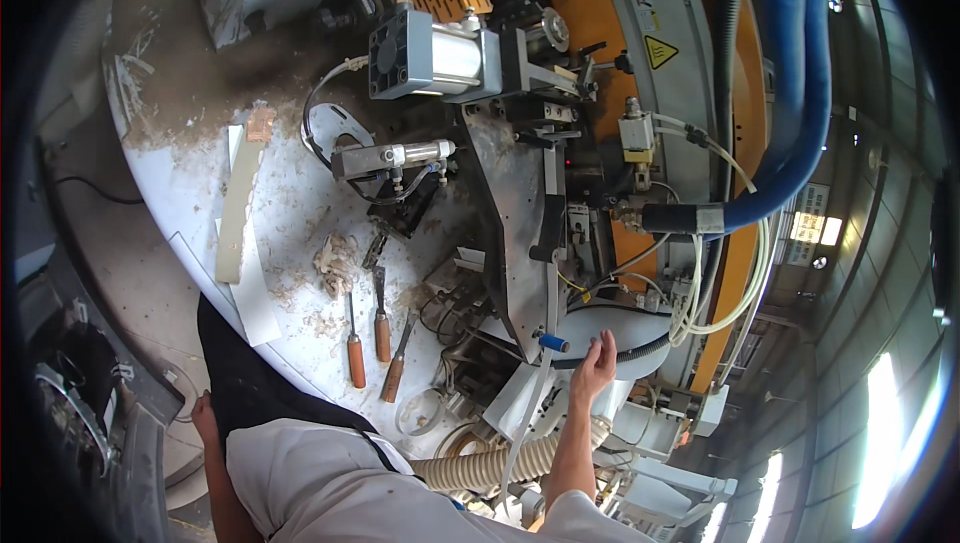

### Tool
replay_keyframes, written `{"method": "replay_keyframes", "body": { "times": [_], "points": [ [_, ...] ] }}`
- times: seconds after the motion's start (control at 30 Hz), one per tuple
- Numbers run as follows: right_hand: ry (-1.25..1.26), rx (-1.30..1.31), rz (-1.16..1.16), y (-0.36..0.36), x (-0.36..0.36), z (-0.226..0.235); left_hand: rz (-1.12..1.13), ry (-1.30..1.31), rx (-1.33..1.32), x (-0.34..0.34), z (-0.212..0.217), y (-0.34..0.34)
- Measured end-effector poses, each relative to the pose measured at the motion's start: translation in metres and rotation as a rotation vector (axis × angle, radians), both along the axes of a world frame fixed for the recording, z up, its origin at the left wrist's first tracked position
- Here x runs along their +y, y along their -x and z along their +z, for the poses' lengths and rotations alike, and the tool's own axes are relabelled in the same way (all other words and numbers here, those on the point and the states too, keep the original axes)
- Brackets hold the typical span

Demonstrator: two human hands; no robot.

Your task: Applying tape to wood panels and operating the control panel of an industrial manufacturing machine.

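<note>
My right hand (596,367) is raised beside a small blue roller (553,342) on the machine. Its fingers are stretched upward, and nothing shows in it. From near that roller a narrow pale strip (528,413) runs down toward my body. My left hand (204,415) hangs low at my left side by the dark trousers; its fingers are too small and partly hidden to read. On the white table lie three wooden-handled hand tools (383,336), with metal ends pointing away from me. A crumpled dirty rag (337,261) lies just beyond them.
A metal plate (505,213) and a pneumatic cylinder (455,55) stand ahead. Blue hose (790,133) and white tubes (745,318) hang at right. Pale flat strips (236,223) lie at left among shavings. A ribbed beige hose (480,471) passes near my waist.
</note>
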State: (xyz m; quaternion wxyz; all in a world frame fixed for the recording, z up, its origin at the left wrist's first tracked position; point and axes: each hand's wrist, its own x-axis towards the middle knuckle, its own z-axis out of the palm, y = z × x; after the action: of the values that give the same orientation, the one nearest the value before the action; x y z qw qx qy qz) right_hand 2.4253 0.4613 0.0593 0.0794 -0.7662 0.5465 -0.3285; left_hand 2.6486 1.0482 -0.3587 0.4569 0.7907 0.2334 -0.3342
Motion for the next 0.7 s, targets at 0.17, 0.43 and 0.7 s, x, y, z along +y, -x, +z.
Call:
{"method": "replay_keyframes", "body": {
  "times": [0.17,0.43,0.7],
  "points": [
    [-0.174,-0.190,0.099,-0.026,0.065,-0.027,-0.248,-0.074,-0.349,0.056,-0.002,0.002],
    [-0.784,-0.182,0.494,-0.075,0.165,-0.087,-0.702,-0.421,-0.269,0.017,0.059,-0.023],
    [-0.982,0.256,0.518,-0.036,0.247,-0.140,-0.915,-0.485,-0.217,0.042,0.061,-0.062]
  ]
}}
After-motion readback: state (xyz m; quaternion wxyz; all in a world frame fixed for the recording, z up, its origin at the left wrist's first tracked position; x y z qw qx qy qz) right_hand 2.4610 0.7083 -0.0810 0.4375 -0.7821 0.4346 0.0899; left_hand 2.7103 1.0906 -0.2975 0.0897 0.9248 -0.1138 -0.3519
